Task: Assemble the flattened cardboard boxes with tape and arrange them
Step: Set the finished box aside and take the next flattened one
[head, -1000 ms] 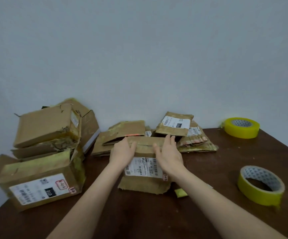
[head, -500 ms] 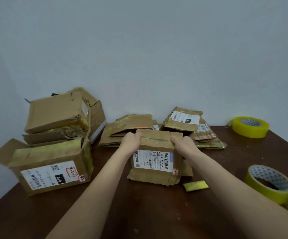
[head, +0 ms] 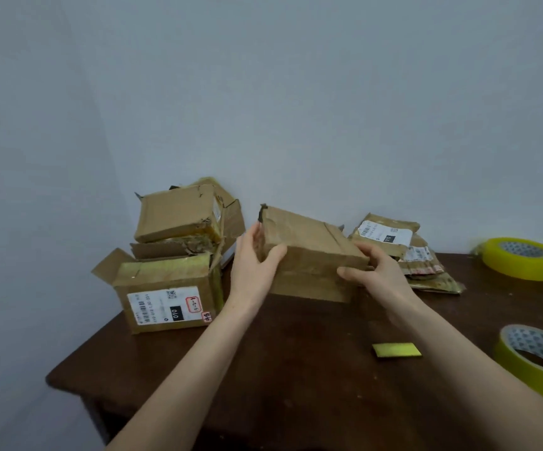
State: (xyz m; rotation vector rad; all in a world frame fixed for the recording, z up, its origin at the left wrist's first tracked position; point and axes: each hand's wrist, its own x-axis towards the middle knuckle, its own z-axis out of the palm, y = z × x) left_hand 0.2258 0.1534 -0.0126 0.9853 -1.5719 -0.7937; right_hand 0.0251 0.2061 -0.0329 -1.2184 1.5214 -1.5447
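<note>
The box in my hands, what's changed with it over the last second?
The box lay flat, label up, under both hands; the left hand and right hand took hold of its ends, raised it and turned it so the label is out of sight. The assembled boxes, flat pile, far tape roll and near tape roll stayed put.

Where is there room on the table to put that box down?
Bare table lies between the forearms, left of the yellow tape strip. Another patch sits between the flat boxes and the near tape roll. The back left, with stacked boxes, is crowded.
</note>
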